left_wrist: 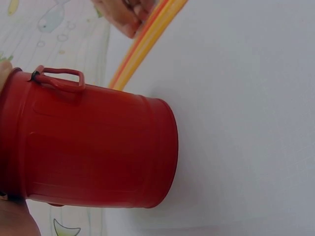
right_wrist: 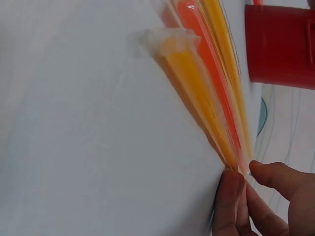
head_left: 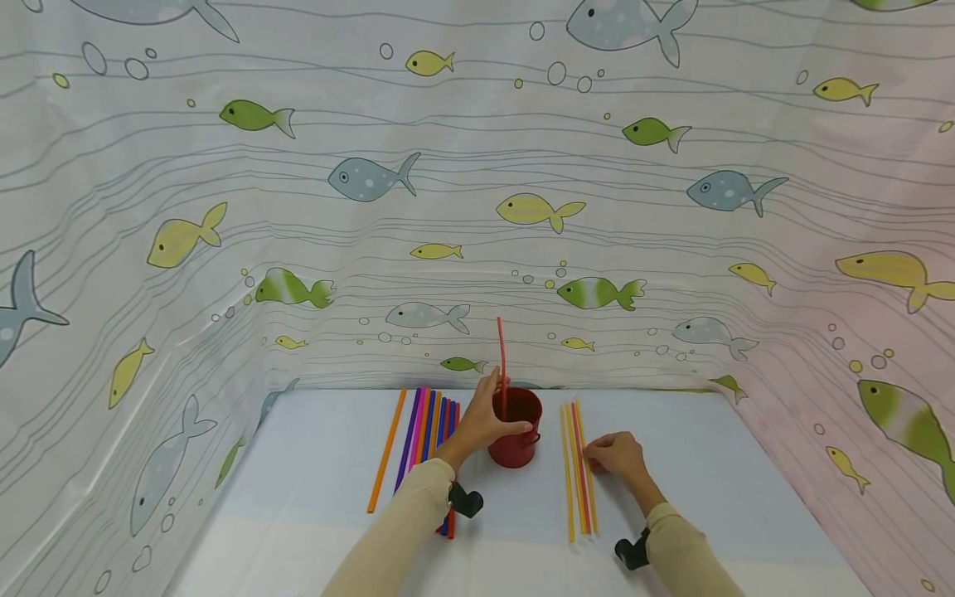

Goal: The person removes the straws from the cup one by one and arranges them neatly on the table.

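My left hand [head_left: 485, 420] grips a small red metal bucket [left_wrist: 98, 142] near its top, thumb on the near side and fingers round the far side. The bucket stands upright on the table, and a thin red straw [head_left: 501, 348] leans up out of it. To its right lies a row of yellow and orange-red straws [head_left: 584, 481], some in clear wrappers. My right hand [head_left: 618, 458] is at the right edge of that row, pinching the rightmost wrapped yellow straw [right_wrist: 197, 93] between thumb and fingers. Part of the fingertips is hidden.
Left of the bucket, thicker coloured sticks in purple, pink, blue and red [head_left: 427, 419] lie side by side, partly behind my left arm. An orange stick [head_left: 386, 452] lies apart from them. A white table [head_left: 298, 481] meets a fish-patterned curtain [head_left: 477, 274] at the back.
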Tool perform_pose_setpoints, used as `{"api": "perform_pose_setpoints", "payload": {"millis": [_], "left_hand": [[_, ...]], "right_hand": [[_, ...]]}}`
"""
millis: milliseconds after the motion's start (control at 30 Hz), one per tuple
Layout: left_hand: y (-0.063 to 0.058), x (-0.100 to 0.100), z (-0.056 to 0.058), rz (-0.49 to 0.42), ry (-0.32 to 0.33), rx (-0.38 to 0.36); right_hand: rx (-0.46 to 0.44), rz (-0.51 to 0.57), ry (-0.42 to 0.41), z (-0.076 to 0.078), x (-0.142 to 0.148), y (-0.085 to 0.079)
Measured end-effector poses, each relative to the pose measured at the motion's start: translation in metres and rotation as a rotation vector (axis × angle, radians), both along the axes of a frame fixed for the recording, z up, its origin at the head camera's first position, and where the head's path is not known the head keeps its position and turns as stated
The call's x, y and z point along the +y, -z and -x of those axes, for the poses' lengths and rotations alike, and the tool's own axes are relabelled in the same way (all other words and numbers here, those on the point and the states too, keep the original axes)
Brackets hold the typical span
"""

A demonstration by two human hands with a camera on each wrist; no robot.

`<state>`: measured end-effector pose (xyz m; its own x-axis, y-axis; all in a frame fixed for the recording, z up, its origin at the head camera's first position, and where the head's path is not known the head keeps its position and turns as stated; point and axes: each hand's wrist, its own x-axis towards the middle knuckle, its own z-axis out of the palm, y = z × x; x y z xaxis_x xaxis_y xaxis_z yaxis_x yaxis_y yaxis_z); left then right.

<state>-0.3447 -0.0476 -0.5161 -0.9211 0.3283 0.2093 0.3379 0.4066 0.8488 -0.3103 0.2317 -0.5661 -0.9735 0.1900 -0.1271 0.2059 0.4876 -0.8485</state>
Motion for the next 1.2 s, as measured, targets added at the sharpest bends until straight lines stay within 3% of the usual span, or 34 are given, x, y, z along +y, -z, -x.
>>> {"api": "perform_pose_setpoints", "payload": {"millis": [800, 1200], "left_hand": [[0.000, 0.001, 0.000, 0.005, 0.005, 0.005], [0.001, 0.000, 0.001, 0.004, -0.005, -0.010]], "right_hand": [[0.035, -0.020, -0.023, -0.003, 0.004, -0.003], [0.138, 0.020, -0.042, 0.011, -0.007, -0.032]]}}
